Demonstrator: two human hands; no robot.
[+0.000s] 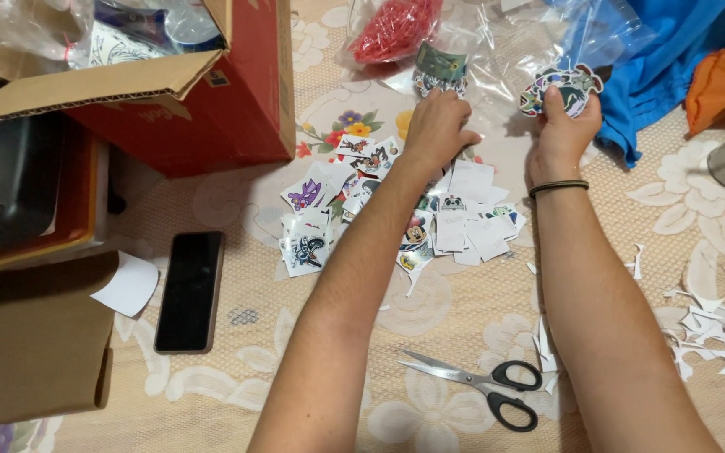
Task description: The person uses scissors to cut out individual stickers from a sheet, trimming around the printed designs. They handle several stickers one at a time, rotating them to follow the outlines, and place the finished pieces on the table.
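Up near the top of the cloth, the right hand (565, 126) pinches a small stack of cut-out stickers (562, 88), fingers closed round its lower edge so the colourful top one faces up. The left hand (436, 126) rests knuckles-up on the far edge of the loose sticker pile (396, 214), fingers curled down onto the pieces; whether it has actually gripped one cannot be told from here. Just beyond it lie a clear plastic bag (497, 50) and a bag of red bits (392, 29).

To gather well, it seems wise to slide one sticker at a time free of the pile with the left fingertips, keep the stack squared in the right, and lay each new piece flat on top so that edges do not curl or catch.

Nearer the body, black-handled scissors (480, 386) lie shut on the flowered tablecloth (237, 369), with white paper trimmings (715, 327) scattered to the right. A dark phone (189, 289) lies to the left, beside a red cardboard box (203, 92).
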